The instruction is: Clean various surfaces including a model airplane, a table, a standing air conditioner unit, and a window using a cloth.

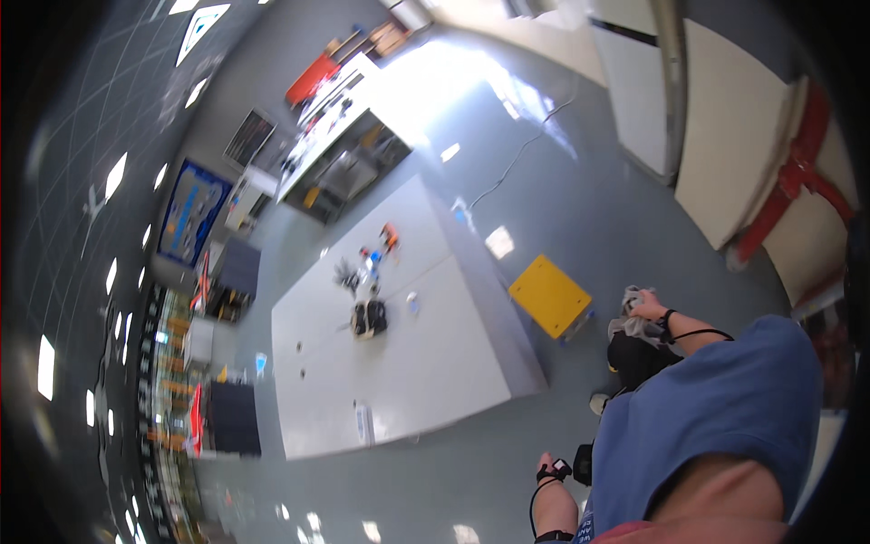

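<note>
We see the right hand (647, 306) with its fingers closed round a grey cloth (632, 325), which hangs bunched below the grip, over something black (638, 361) that we can't make out. Cloth is near the yellow stool (550, 296), on its far side from the white table (435, 363). Left hand (546, 467) is well apart from the cloth, small in view; we can't tell whether its fingers are spread or pressed together. Both wrists wear black straps. On the table we note a black-and-tan bag (369, 319), a white bottle (364, 423) and an orange item (390, 238).
</note>
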The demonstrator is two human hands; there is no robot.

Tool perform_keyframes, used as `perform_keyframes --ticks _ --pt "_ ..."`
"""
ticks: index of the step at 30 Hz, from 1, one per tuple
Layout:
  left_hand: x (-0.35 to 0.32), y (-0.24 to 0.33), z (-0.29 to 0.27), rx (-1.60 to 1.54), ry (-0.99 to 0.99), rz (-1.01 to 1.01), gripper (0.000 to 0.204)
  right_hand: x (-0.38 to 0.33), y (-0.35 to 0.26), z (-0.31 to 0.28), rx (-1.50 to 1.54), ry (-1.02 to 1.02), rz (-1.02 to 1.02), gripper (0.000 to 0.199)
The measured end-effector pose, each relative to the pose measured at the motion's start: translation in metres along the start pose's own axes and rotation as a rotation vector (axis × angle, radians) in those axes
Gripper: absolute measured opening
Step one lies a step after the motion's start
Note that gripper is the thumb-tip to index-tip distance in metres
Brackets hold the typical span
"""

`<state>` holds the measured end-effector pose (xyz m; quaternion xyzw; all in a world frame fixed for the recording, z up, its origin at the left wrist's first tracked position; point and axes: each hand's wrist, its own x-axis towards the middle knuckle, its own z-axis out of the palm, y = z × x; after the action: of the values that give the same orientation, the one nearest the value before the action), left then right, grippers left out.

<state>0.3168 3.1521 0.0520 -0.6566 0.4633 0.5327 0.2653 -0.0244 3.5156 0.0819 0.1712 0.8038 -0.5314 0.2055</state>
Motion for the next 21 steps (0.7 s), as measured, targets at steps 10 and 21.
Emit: perform_keyframes --ticks 10,21 --pt "0.03 0.14 0.12 0.1 -0.134 0.368 0.034 -0.037 0.155 -0.211 0.418 -0.01 0.635 0.077" --pt "0.029 0.227 0.239 1.066 -0.304 0.665 0.027 0.084 0.177 -0.258 0.379 0.024 0.637 0.074"
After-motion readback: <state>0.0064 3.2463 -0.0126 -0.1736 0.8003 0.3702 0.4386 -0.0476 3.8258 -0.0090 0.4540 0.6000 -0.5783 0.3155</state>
